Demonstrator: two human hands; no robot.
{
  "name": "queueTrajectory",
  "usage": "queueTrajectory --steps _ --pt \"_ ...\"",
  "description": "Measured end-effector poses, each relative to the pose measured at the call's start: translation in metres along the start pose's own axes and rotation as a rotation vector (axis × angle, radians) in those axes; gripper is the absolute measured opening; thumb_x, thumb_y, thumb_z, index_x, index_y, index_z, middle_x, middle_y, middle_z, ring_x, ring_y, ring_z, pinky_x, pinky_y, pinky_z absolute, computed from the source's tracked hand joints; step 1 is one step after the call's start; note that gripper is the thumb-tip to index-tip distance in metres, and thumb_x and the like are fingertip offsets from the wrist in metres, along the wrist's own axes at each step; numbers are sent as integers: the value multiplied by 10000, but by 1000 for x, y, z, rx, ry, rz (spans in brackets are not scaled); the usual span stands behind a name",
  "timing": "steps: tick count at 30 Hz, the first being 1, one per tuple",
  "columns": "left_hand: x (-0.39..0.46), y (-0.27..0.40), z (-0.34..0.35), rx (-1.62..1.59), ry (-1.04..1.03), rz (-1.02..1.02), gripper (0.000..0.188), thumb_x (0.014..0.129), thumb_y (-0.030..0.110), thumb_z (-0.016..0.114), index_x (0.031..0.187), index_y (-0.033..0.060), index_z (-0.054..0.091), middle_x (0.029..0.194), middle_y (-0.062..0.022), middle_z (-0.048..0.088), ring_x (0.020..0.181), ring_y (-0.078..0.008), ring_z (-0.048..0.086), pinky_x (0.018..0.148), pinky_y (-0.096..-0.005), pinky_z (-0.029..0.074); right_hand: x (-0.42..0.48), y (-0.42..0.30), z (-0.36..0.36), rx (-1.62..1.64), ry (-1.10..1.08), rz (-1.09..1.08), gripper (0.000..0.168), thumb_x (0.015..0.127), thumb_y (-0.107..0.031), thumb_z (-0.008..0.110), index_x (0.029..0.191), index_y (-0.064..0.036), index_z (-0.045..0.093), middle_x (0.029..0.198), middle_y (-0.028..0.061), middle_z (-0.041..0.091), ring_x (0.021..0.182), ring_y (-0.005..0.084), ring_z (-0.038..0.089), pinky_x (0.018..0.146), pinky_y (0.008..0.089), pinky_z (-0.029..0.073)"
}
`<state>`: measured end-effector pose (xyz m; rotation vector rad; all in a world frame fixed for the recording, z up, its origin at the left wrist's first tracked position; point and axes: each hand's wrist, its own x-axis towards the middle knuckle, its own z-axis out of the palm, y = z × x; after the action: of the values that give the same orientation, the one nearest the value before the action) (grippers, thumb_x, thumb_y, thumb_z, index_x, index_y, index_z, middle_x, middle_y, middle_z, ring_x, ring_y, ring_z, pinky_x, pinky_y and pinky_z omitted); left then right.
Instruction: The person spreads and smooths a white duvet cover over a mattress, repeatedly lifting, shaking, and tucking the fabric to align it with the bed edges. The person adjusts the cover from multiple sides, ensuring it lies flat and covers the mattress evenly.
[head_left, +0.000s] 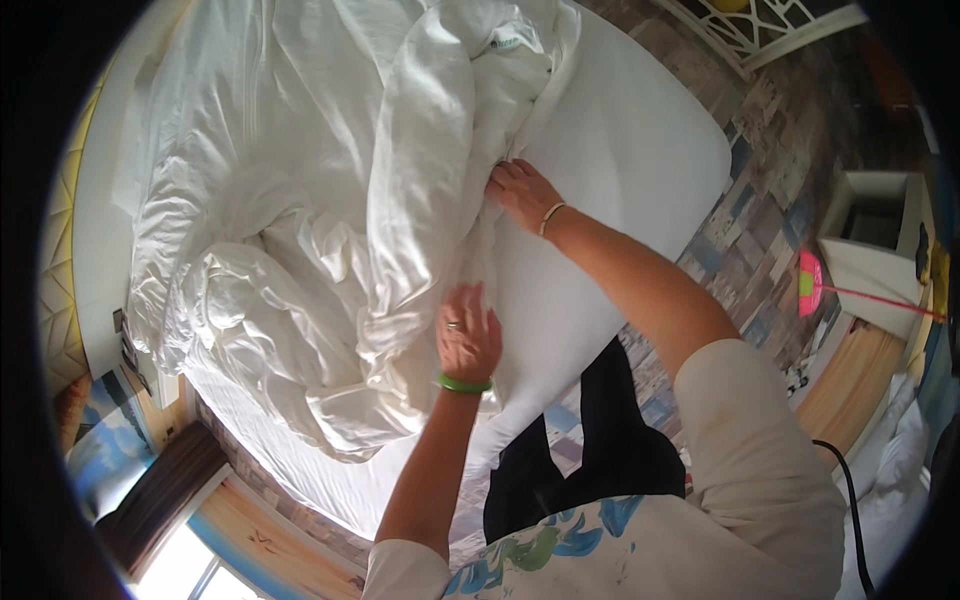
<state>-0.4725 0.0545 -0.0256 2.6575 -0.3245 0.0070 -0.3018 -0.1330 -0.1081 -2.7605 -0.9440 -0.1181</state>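
A white duvet (420, 172) lies bunched and folded over a bed with a white fitted sheet (622, 157). My left hand (470, 330), with a ring and a green bangle, rests on the duvet's near edge, its fingers somewhat spread. Farther up the same edge is my right hand (521, 191), wearing a pale bracelet; its fingertips touch or tuck into the fabric, and whether they pinch it is hard to tell. A tag with writing (506, 39) shows on the duvet at the top.
A yellow padded headboard (64, 262) stands at the left. To the right are a white open-topped box or cabinet (866, 262), a pink and green brush-like head (808, 283) on a red stick, and white bedding (889, 480). A dark curtain (169, 495) hangs by the window (196, 566).
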Motion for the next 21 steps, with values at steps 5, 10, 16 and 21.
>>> queueTrajectory --steps 5,10,16,21 --pt "5 -3 75 7 -51 -563 516 796 128 621 1267 -5 457 1241 -234 511 1085 -397 524 929 -451 436 37 48 -23 -53 -658 -116 259 806 -69 481 1024 -94 620 969 135 651 962 276 616 916 396 442" --pt "-29 22 79 47 -469 -157 139 745 43 492 879 49 528 785 -144 576 742 -340 596 690 -470 469 -61 81 -63 141 -986 -94 254 860 -108 473 1056 -104 634 977 140 651 970 287 626 827 440 487" --pt "1 -16 -15 101 102 -122 319 667 -19 562 978 51 558 911 -165 612 788 -361 605 647 -469 488 -4 107 -103 451 -251 225 84 768 -121 570 809 -64 616 906 149 589 906 319 561 815 407 455" --pt "106 -84 -76 90 341 -583 388 724 126 695 1053 26 513 1076 -195 569 1059 -384 541 895 -425 428 152 109 -146 517 -125 158 215 743 -164 635 903 -58 539 876 133 633 865 320 617 723 438 495"
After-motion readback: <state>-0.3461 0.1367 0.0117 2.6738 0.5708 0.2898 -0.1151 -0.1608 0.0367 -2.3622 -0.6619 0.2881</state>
